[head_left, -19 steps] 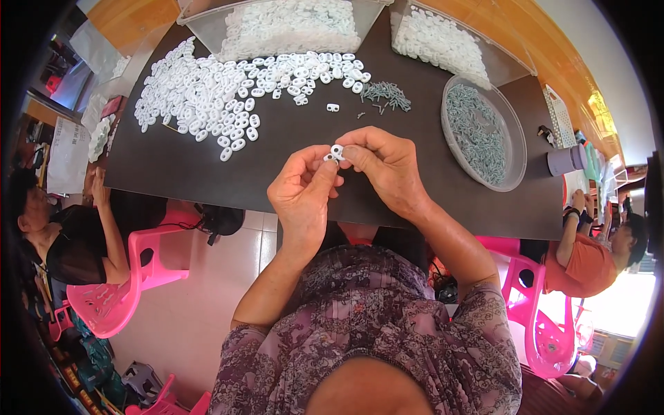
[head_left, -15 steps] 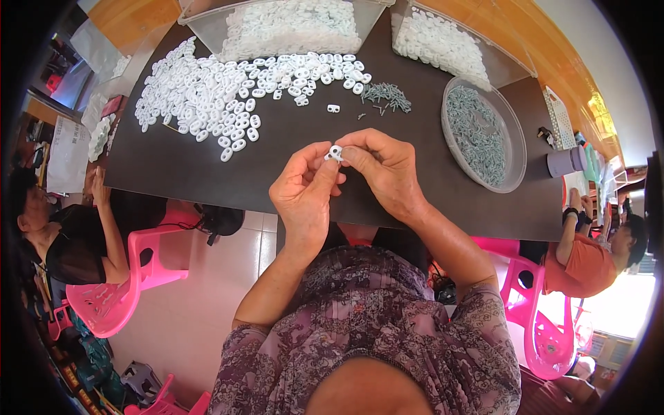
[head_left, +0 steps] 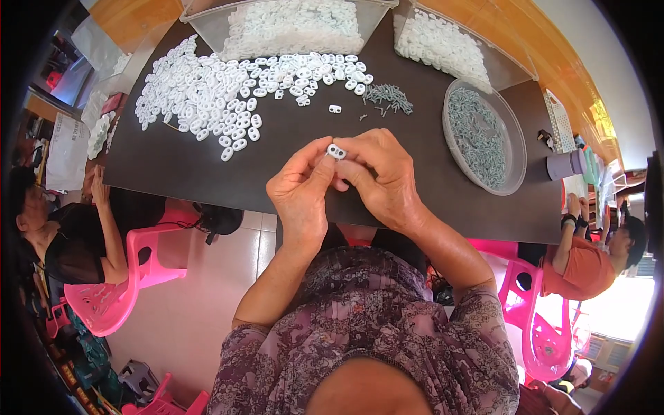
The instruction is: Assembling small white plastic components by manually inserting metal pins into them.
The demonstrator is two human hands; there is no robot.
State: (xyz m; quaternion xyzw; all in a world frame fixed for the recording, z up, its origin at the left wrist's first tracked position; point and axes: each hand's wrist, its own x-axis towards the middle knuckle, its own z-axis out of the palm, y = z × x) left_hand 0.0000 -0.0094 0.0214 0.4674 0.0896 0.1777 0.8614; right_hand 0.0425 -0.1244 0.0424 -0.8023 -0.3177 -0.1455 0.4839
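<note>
A small white oval plastic piece with two dark holes is held up over the table's near part. My left hand pinches its left side between thumb and fingers. On the other side, the fingertips of my right hand close on it, with the thumb tucked below. Whether a screw is inside the piece is hidden. Beyond my hands lies a lone white piece, and past it spreads a large pile of similar white pieces. A small heap of grey screws lies to the right of that pile.
A round clear tub of grey screws stands right on the dark table. Two clear bins filled with white pieces line the back. A purple-grey cup is at far right. People sit on both sides near pink chairs.
The white piece has turned between my fingers, so its face with two holes now shows. My right thumb has shifted lower, and both hands stay in nearly the same place.
</note>
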